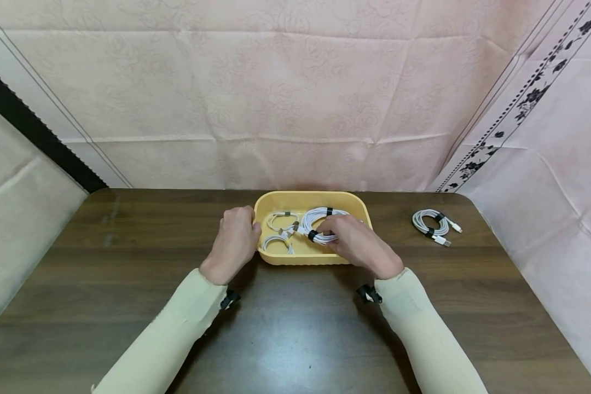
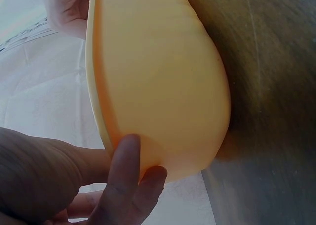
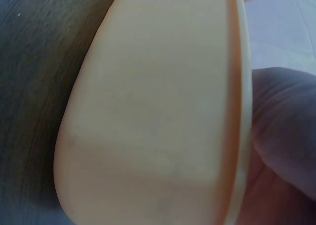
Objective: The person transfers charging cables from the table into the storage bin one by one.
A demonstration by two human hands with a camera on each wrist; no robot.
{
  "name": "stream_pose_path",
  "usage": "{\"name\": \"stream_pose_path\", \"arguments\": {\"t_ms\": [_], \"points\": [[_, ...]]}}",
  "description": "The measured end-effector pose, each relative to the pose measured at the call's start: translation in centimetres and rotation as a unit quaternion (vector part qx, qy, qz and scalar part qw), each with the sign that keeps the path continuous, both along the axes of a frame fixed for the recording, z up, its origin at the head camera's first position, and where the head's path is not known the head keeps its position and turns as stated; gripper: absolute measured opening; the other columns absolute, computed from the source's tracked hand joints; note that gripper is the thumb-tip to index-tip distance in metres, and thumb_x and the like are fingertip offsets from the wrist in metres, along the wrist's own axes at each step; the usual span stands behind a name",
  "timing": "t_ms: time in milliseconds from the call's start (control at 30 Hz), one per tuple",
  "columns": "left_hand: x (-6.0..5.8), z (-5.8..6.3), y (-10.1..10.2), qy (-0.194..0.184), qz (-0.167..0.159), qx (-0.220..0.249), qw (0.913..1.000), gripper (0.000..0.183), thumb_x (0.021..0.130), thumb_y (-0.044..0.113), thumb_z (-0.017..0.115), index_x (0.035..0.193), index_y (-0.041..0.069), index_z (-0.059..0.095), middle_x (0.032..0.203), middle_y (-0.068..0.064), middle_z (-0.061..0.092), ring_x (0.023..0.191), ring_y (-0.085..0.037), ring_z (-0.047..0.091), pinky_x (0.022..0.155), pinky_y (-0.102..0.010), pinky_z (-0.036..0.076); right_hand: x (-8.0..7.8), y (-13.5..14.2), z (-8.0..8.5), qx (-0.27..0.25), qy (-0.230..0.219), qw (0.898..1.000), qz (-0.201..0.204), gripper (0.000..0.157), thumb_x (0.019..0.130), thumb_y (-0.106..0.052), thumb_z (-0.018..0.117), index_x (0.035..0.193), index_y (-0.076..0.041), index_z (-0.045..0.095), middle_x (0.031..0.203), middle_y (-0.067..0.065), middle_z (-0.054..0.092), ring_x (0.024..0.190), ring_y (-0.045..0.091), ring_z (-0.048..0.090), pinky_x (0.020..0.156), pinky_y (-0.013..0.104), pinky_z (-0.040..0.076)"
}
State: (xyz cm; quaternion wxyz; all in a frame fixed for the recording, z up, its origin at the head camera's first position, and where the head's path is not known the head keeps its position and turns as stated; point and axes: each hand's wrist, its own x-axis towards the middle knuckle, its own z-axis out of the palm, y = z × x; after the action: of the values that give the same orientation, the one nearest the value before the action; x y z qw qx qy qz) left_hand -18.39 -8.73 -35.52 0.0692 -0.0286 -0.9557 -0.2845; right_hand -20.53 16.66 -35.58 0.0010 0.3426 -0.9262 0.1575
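Observation:
A yellow plastic bin point(image 1: 305, 260) stands near the table's far edge. My left hand point(image 1: 235, 238) grips its left end; the left wrist view shows the thumb over the rim and fingers point(image 2: 126, 168) against the outer wall. Reaching over the near rim, my right hand point(image 1: 357, 243) holds a coiled white cable point(image 1: 311, 220) bound with black straps inside the bin. Its fingertips are partly hidden by the hand and, in the right wrist view, by the bin wall point(image 3: 148, 87). Left of that coil lie smaller white cable loops point(image 1: 271, 239).
Another coiled white cable point(image 1: 425, 221) with black straps and white connectors lies on the wooden table point(image 1: 295, 339), right of the bin. A pale patterned cloth point(image 1: 285, 98) hangs behind the table's far edge, with more cloth at both sides.

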Motion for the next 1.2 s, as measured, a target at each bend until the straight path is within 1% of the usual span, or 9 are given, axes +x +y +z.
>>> {"name": "stream_pose_path", "arguments": {"t_ms": [233,400,533,767,867,1033,1200], "points": [[0.03,-0.03,0.0,0.009,0.0,-0.002,1.0,0.016,0.096,0.005,0.059,0.081,0.002,0.064,0.077,-0.01,0.062,0.073,-0.022,0.061,0.062,-0.035,0.05,-0.07,-0.08,-0.07,0.002,-0.004,1.0,0.001,0.023,0.079,0.008,0.07,0.075,-0.013,0.064,0.073,-0.004,0.055,0.074,0.015,0.046,0.071,0.031,0.039],[0.03,-0.05,0.01,0.007,0.002,-0.001,1.0,0.016,0.096,0.005,0.059,0.081,0.002,0.064,0.078,-0.01,0.062,0.073,-0.022,0.061,0.062,-0.035,0.05,-0.13,-0.1,-0.06,0.008,-0.017,1.0,-0.006,0.024,0.08,0.008,0.069,0.073,-0.014,0.063,0.071,-0.004,0.05,0.072,0.015,0.045,0.068,0.029,0.038],[0.03,-0.1,0.03,0.005,0.003,-0.002,1.0,0.016,0.096,0.005,0.059,0.081,0.002,0.064,0.078,-0.01,0.062,0.073,-0.022,0.06,0.062,-0.034,0.05,-0.19,-0.1,-0.06,0.011,-0.021,1.0,-0.009,0.025,0.08,0.009,0.068,0.073,-0.014,0.063,0.071,-0.005,0.051,0.072,0.015,0.045,0.068,0.029,0.037],[0.01,-0.12,0.06,0.007,0.004,-0.003,1.0,0.015,0.096,0.005,0.06,0.082,0.002,0.064,0.079,-0.01,0.062,0.073,-0.022,0.061,0.061,-0.035,0.05,-0.14,-0.11,0.04,0.016,-0.044,0.998,-0.029,0.023,0.082,0.007,0.068,0.086,-0.016,0.073,0.081,-0.005,0.062,0.078,0.016,0.049,0.073,0.03,0.041],[0.02,-0.11,0.07,0.008,0.005,-0.003,0.9999,0.015,0.096,0.005,0.06,0.083,0.002,0.064,0.079,-0.01,0.063,0.073,-0.022,0.062,0.062,-0.035,0.051,-0.1,-0.12,0.06,0.018,-0.053,0.998,-0.034,0.024,0.083,0.006,0.068,0.09,-0.016,0.074,0.085,-0.004,0.066,0.081,0.016,0.051,0.076,0.031,0.043],[0.06,-0.15,0.05,0.018,0.003,-0.007,0.9998,0.017,0.096,0.005,0.06,0.08,0.002,0.064,0.078,-0.011,0.062,0.073,-0.022,0.062,0.062,-0.037,0.052,-0.03,-0.13,0.07,0.03,-0.053,0.997,-0.039,0.023,0.085,0.004,0.071,0.096,-0.015,0.075,0.092,-0.004,0.069,0.083,0.015,0.054,0.08,0.032,0.047],[0.01,-0.15,-0.01,0.019,0.002,-0.009,0.9998,0.019,0.096,0.005,0.059,0.077,0.003,0.062,0.076,-0.011,0.061,0.072,-0.022,0.061,0.062,-0.037,0.051,0.01,-0.07,0.27,0.035,-0.061,0.996,-0.048,0.024,0.086,0.003,0.071,0.101,-0.016,0.077,0.094,-0.004,0.072,0.084,0.013,0.057,0.08,0.032,0.05]]}}
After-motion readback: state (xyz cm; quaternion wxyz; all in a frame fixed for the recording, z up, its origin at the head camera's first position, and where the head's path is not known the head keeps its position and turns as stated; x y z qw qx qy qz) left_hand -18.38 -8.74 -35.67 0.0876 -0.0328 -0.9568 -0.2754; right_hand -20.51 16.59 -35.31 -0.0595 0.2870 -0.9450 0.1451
